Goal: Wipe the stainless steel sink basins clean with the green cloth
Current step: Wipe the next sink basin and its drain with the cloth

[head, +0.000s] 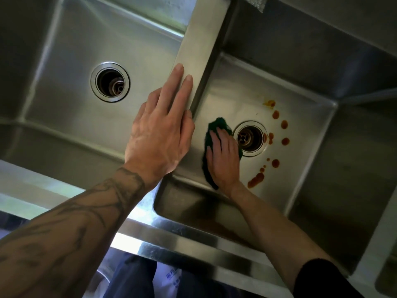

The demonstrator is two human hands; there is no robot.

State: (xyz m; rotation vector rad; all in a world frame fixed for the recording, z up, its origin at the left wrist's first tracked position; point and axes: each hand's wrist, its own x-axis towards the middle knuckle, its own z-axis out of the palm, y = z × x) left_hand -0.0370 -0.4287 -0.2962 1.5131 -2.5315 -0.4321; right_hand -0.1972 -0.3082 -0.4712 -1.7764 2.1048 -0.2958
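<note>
Pressing green cloth (214, 134), orange spots (276, 163) beside drain (250, 138)

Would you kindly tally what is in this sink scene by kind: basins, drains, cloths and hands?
Basins: 2, the left basin and the right basin
Drains: 2, the left drain and the right drain
Cloths: 1, the green cloth
Hands: 2, the left hand and the right hand
Total: 7
</note>
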